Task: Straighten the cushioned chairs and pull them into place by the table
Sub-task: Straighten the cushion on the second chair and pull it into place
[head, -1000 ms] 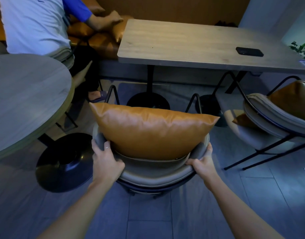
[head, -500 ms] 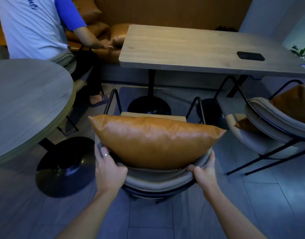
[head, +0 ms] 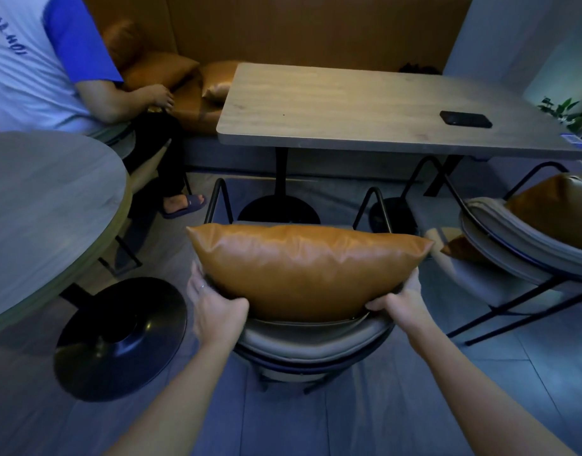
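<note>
- The left hand (head: 214, 307) is closed on the left end of the grey backrest of the chair (head: 312, 337). Its thumb lies on the top edge and its fingers go up beside the corner of the orange cushion (head: 306, 268). A ring shows on one finger.
- The right hand (head: 398, 299) is closed on the right end of the same backrest. Its fingers curl over the top edge, just under the lower right corner of the cushion.
- Both forearms reach forward from the lower edge of the view, spread apart, with the chair between them.
- Compared with half a second ago, the grip of both hands is the same, but the chair stands further forward, with its front nearer to the black base of the table.
- The cushion stands upright on the seat and leans on the backrest. It covers the fingertips of both hands in part.
- The two black armrest loops of the chair point to the rectangular wooden table (head: 365, 106). The chair is near its front edge, not yet under it.
- A black phone (head: 465, 119) lies on the right part of this table.
- A second chair (head: 526, 245) with its own orange cushion stands at the right, turned at an angle to the table.
- A round table (head: 46, 209) is at the left, well apart from the hands.
- Another person (head: 36, 60) in a white and blue shirt sits at the far left and touches the cushions on the bench.
</note>
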A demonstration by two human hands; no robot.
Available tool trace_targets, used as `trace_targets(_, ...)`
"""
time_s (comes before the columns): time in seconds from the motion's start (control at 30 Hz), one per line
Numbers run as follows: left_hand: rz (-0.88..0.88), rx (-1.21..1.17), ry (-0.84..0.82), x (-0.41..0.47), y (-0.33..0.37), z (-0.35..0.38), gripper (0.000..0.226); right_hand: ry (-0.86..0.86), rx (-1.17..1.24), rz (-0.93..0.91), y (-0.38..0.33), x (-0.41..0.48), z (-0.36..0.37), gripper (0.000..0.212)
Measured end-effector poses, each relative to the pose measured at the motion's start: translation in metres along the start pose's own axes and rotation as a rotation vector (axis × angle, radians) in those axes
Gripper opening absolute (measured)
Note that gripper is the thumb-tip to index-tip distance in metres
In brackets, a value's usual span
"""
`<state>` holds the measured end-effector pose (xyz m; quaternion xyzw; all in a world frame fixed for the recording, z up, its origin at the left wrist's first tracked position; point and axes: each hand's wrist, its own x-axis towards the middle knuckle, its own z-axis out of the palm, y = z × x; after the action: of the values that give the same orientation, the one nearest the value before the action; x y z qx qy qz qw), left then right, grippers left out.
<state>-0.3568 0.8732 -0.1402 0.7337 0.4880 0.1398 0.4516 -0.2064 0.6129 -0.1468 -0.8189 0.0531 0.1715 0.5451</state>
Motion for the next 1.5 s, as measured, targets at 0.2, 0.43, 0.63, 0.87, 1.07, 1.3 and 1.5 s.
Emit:
trace_targets(0.2,0.022,0.075,-0.055,-0.003,0.001,-0.003,0.106,-0.006,0.198,0.023,-0.008,-0.016,0.002,0.093)
trace_targets(0.43,0.042,-0.033,-0.076,0.001,-0.015,-0.008,0.105,0.023,0.186,0.041,-0.006,-0.021,0.006,0.096)
trace_targets(0.63,0.073,-0.102,-0.119,0.005,-0.028,-0.001,0.105,0.008,0.179,0.158,0.007,-0.025,0.018,0.113)
trace_targets(0.87,0.129,-0.087,-0.084,0.015,-0.026,0.007,0.090,0.014,0.075,0.159,0.007,-0.009,0.016,0.099)
trace_targets(1.07,0.122,-0.080,-0.107,0.042,-0.016,0.014,0.092,-0.008,0.107,0.121,-0.004,0.012,0.023,0.107)
trace_targets(1.3,0.115,-0.057,-0.110,0.072,-0.003,0.019,0.095,-0.038,0.119,0.125,-0.018,0.039,0.032,0.110)
trace_targets(1.5,0.107,-0.039,-0.118,0.098,0.007,0.018,0.093,-0.040,0.102,0.114,-0.029,0.059,0.046,0.108)
